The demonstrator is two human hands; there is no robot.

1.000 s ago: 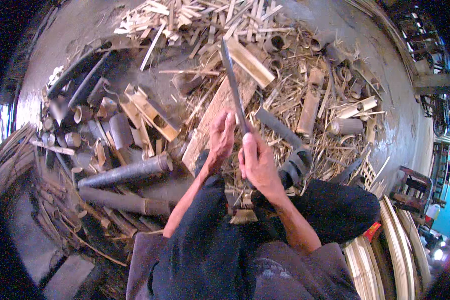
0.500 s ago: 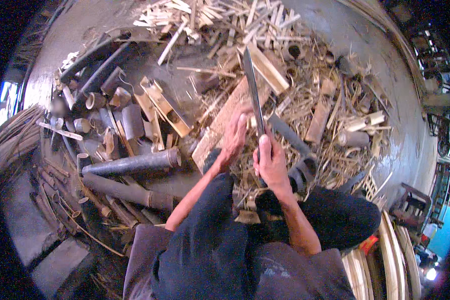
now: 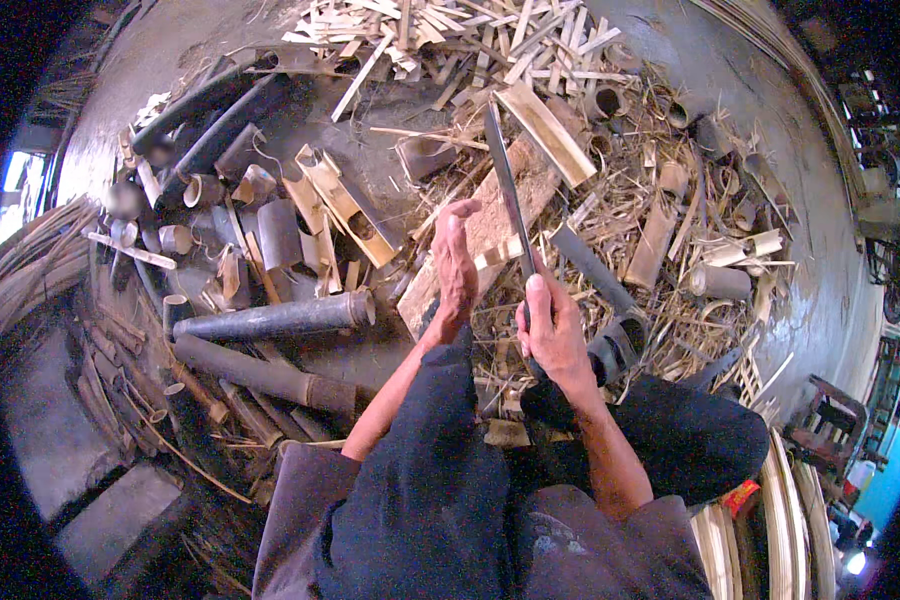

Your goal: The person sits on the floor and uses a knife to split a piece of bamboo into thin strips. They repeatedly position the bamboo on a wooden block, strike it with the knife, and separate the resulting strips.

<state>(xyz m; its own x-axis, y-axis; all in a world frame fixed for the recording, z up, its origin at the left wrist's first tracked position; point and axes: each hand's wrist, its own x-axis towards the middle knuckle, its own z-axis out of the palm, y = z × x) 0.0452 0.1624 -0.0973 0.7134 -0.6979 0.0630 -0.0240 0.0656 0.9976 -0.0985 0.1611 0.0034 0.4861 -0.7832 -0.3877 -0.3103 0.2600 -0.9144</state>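
My right hand (image 3: 555, 330) is closed round the handle of a long dark-bladed machete (image 3: 507, 180), whose blade points away from me and slants a little left. Left of the blade, my left hand (image 3: 457, 268) is raised on edge with its fingers stretched out, holding nothing. Between that hand and the blade lies a short pale bamboo strip (image 3: 497, 253); whether the hand's edge touches it I cannot tell. Beneath them, a worn wooden chopping block (image 3: 532, 185) runs slantwise. Just beyond the blade rests a split bamboo half (image 3: 548, 135).
Cut pale strips (image 3: 470, 30) are heaped at the far side. Bamboo tubes (image 3: 280, 315) and split pieces (image 3: 345, 205) lie to the left. Shavings and offcuts (image 3: 660, 235) cover the floor on the right. Long split lengths (image 3: 785, 510) lie beside my right leg.
My left hand has drawn left, away from the blade, and turned on edge, uncovering the pale strip. My right hand still grips the machete. The whole view has shifted slightly.
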